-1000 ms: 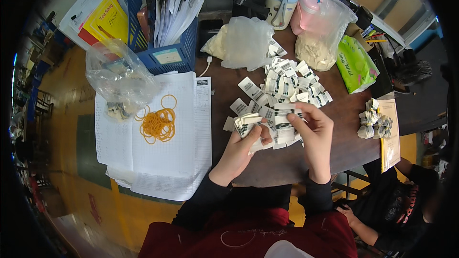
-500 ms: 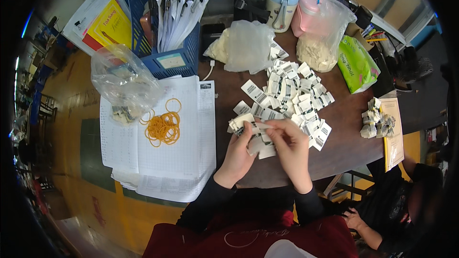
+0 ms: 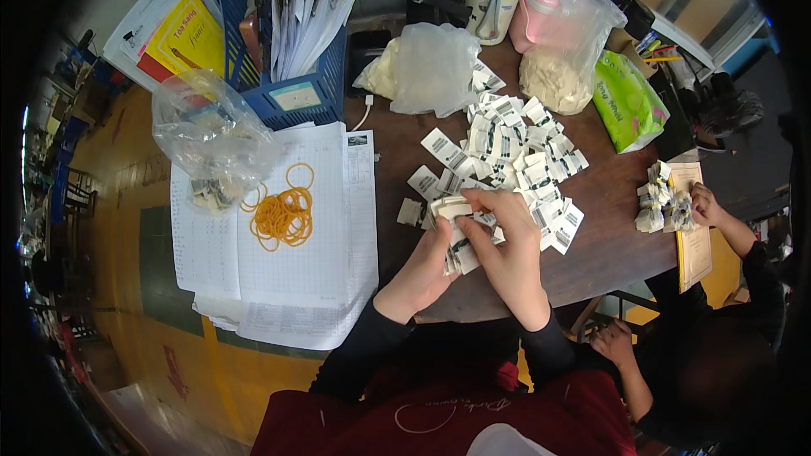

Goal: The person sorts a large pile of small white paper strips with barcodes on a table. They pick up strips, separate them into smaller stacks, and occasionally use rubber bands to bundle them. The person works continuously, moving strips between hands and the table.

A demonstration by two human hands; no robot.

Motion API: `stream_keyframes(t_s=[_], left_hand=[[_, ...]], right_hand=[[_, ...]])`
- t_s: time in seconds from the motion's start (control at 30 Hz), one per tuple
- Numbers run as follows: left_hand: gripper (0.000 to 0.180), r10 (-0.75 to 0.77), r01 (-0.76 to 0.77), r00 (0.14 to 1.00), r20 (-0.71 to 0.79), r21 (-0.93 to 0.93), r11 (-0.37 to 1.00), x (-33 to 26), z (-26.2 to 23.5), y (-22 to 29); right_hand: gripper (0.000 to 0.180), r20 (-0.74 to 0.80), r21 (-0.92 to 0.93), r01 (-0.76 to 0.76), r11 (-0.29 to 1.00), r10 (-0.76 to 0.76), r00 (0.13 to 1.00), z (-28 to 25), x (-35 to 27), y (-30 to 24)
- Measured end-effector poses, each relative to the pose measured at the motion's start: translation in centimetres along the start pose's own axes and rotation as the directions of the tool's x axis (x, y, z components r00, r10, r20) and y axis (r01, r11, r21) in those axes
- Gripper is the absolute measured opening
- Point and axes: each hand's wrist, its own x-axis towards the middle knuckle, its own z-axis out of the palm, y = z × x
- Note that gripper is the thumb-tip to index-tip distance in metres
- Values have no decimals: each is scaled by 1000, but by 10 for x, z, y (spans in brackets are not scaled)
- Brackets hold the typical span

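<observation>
Since a moment ago the right hand (image 3: 507,241) has come across from the spread of white tags (image 3: 515,156) to meet the left hand (image 3: 435,257), so both now work one small stack of tags (image 3: 456,232) just above the near edge of the table (image 3: 608,245), which I judge means gathering has given way to squaring up a bundle. The fingers of both hands are closed around that stack. Counted: one stack in hand, several dozen loose tags, one heap of orange rubber bands (image 3: 283,215) on one paper sheet (image 3: 253,262), and another person's hand (image 3: 701,203) at a second bundle.
</observation>
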Motion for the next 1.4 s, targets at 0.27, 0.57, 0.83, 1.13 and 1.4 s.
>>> stream_keyframes(t_s=[0.27,0.57,0.83,1.13,1.4], left_hand=[[36,-199,204,979,-45,184,962,-6,2,-6],[33,-8,8,1000,-3,-34,999,-12,-11,-8],[30,-2,-10,993,-115,-97,995,-11,-8,-1],[24,15,-49,977,-214,-155,987,-7,-23,-9],[20,12,-63,966,-257,-190,980,-3,-10,-5]], right_hand=[[33,498,176,-133,975,28,867,-29,9,-5],[31,31,-188,-19,982,25,999,-22,79,56],[43,269,-236,30,971,35,963,-16,89,89],[29,357,-323,308,895,-186,915,-3,81,93],[14,406,-259,241,935,-121,906,-17,73,82]])
